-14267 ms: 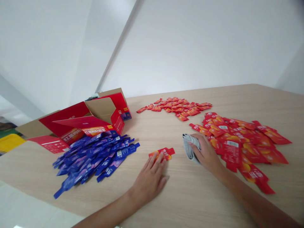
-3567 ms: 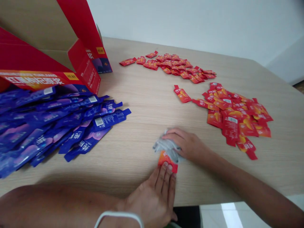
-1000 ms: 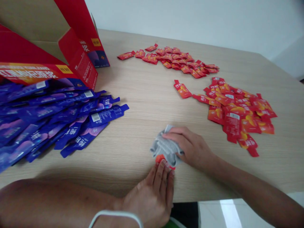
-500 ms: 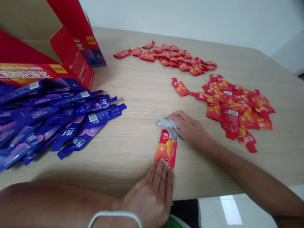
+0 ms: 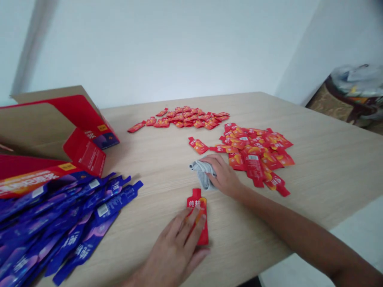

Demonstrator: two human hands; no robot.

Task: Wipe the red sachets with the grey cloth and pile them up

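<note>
A single red pouch (image 5: 204, 233) with a narrow neck lies on the table in front of me. My left hand (image 5: 179, 243) rests across its middle, fingers stretched out and lying on it, hiding part of the print. Just beyond the pouch's neck, my right hand (image 5: 223, 175) is closed around a folded grey cloth (image 5: 204, 179). The cloth touches the tabletop and is apart from the pouch. To the right of that hand spreads a pile of similar red pouches (image 5: 254, 150). One more red pouch (image 5: 198, 145) lies beyond the cloth.
Another group of red pouches (image 5: 191, 117) lies at the back of the table (image 5: 323, 151). On the left, a heap of blue pouches (image 5: 68, 223) lies before an open red carton (image 5: 89, 155). A chair with plastic bags (image 5: 359, 81) stands beyond the right edge.
The view has tilted upward. My left hand has slid from the pouch's near end up over its middle. The cloth in my right hand has come off the pouch's neck, now uncovered.
</note>
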